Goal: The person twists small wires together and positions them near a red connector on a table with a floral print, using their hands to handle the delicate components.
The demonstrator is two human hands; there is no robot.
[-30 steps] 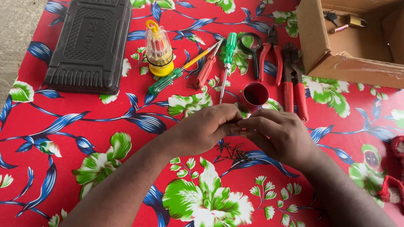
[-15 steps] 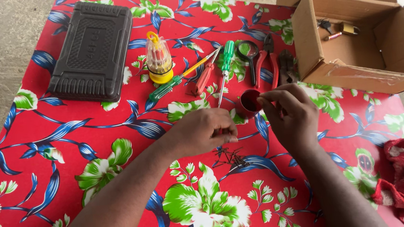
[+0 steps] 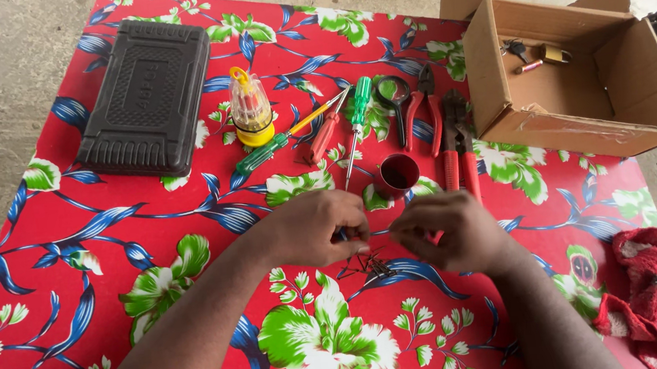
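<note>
Both hands hover low over a small pile of dark nails [image 3: 368,265] on the worktop [image 3: 186,224]. The left hand [image 3: 318,228] is curled, pinching something small; the right hand [image 3: 447,233] is half-closed, fingers bent. A red cup [image 3: 399,174] sits just beyond.

Two hands: left hand [image 3: 318,228], right hand [image 3: 447,233]. One black plastic case [image 3: 145,96], one open cardboard box [image 3: 582,121], one small red cup [image 3: 399,174], one red crumpled cloth [image 3: 653,289], two green-handled screwdrivers [image 3: 358,108], one pile of small dark screws [image 3: 368,266].

Tool-strewn floral red table [image 3: 68,261]
</note>
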